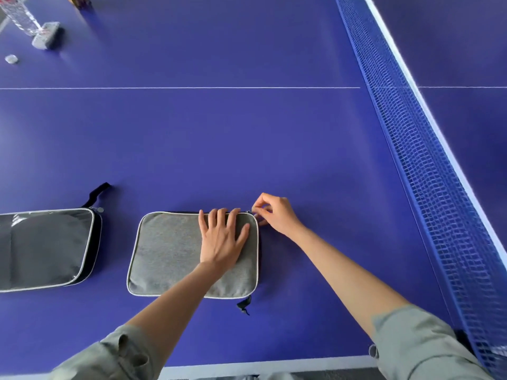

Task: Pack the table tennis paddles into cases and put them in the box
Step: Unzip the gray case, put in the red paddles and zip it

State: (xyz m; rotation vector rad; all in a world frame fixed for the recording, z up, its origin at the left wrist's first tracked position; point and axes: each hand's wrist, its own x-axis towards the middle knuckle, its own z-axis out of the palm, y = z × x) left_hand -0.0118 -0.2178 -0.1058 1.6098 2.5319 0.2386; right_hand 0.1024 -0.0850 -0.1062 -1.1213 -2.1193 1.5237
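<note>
Fingers (219,219) of the left hand (219,242) lie straight and spread, pressing flat on the grey fabric paddle case with pale piping (175,253), which sits near the table's near edge on the purple table (247,146). Just beyond, the right hand (274,212) pinches what looks like the zip pull at the case's far right corner; the pull itself is too small to make out. That case should handle as light and soft-sided, so it needs holding down while the zip runs, and lifts best by its stiffer edges or the dark loop at its near corner. Whether a paddle is inside is hidden. A second dark-sided case with a glossy top (46,245), well to the left, is cut off by the frame. No box is in view.
</note>
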